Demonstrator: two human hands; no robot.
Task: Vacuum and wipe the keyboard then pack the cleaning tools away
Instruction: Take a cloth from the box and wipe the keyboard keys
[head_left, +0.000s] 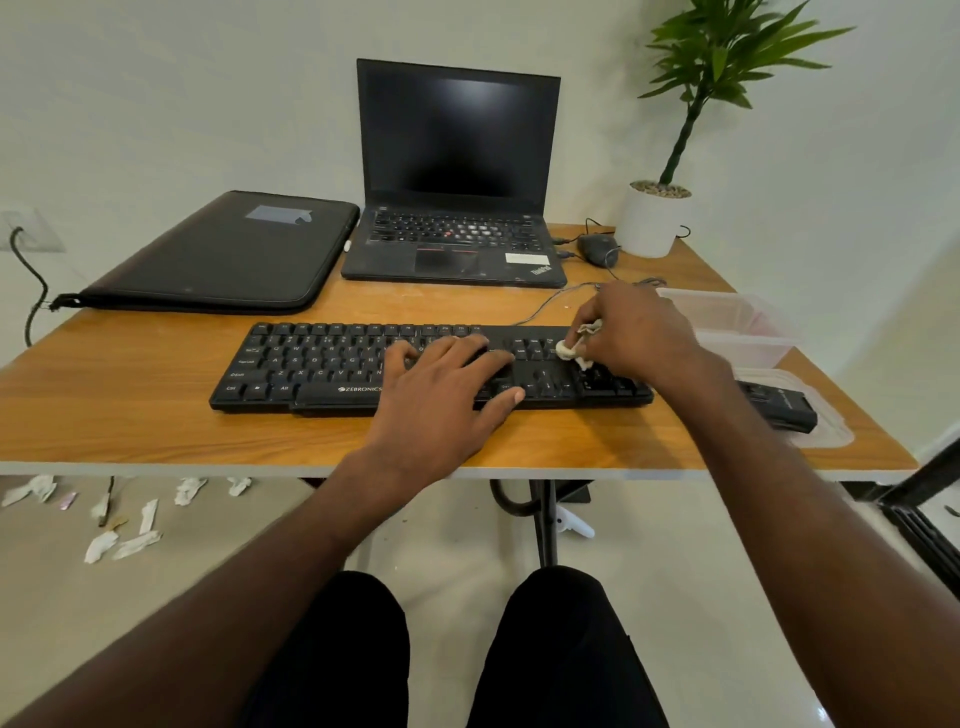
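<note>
White wipe (574, 347) pinched in right hand (631, 332) on keyboard (322, 364) right keys | left hand (441, 387) flat, holds nothing, steadying | keyboard mid-desk (156, 431) | advise light strokes between keys, board pinned.

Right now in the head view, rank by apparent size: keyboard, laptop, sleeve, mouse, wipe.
1. laptop, open, screen up
2. sleeve, close to the laptop; it lies flat and farther back, so unsure
3. keyboard, partly under both hands
4. mouse
5. wipe, mostly hidden in the right hand
</note>
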